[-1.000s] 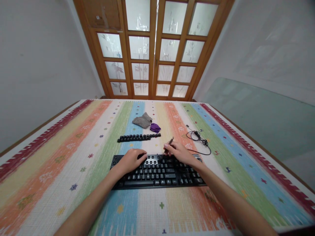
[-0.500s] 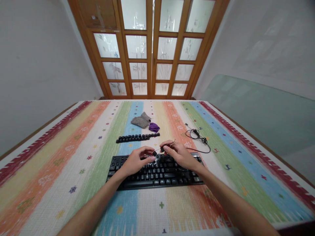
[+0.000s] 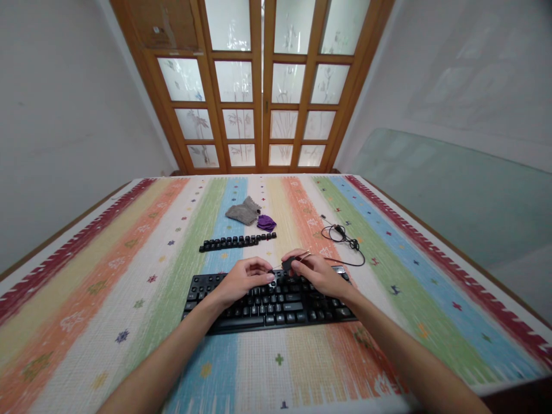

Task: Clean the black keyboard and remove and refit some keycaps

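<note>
A black keyboard (image 3: 259, 319) lies flat below both hands, with bare switch spots in its upper middle where keycaps are off. My right hand (image 3: 321, 277) is closed around the black handle of a wire keycap puller (image 3: 288, 264), whose thin wires stick out on both sides. Just left of it, my left hand (image 3: 244, 280) pinches at the wire end, above the upper key rows. Between those fingertips a small black keycap (image 3: 271, 271) shows only in part. Beyond the keyboard, several removed keycaps (image 3: 235, 242) stand in two rows on the striped cloth.
A grey cloth (image 3: 242, 213) and a crumpled purple cloth (image 3: 266, 222) lie behind the keycap rows. The coiled black cable (image 3: 345, 237) rests to the right, running toward the keyboard. A striped tablecloth (image 3: 146, 322) covers the table; glazed wooden doors (image 3: 264, 86) stand beyond.
The puller's handle has turned and shifted slightly right, showing more of its body and wires. The keycap at my left fingertips is now more covered. My view has tilted a little.
</note>
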`<state>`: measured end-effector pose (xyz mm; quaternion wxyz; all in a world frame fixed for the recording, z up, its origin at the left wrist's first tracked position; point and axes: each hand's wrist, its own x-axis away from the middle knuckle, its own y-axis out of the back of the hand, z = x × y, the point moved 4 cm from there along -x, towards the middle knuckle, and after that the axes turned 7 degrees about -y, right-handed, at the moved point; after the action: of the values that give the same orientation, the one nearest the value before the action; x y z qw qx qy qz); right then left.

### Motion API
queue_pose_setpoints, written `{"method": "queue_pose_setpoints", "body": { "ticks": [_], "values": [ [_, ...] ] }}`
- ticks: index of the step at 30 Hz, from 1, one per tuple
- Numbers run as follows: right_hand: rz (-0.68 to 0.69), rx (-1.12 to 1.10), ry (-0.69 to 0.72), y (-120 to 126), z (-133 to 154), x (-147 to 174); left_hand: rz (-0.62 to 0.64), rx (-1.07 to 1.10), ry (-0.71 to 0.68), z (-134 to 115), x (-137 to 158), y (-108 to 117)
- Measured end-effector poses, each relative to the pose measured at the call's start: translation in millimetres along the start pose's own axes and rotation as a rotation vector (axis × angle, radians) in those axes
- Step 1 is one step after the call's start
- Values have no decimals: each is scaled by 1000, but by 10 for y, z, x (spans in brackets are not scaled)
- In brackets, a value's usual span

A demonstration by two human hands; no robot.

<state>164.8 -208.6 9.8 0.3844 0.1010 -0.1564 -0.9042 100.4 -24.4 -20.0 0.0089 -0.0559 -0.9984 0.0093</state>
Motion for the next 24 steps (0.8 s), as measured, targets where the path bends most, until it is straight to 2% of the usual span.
{"method": "queue_pose_setpoints", "body": {
  "ticks": [8,17,24],
  "values": [
    [11,76,67,7,2,45,46,-63,-44,81,-48,-81],
    [16,-15,-4,13,-125,109,49,-17,-32,54,-89,-114],
    [-32,-134,-63,-61,-225,185,132,14,-14,43,-97,-165]
  ]
}}
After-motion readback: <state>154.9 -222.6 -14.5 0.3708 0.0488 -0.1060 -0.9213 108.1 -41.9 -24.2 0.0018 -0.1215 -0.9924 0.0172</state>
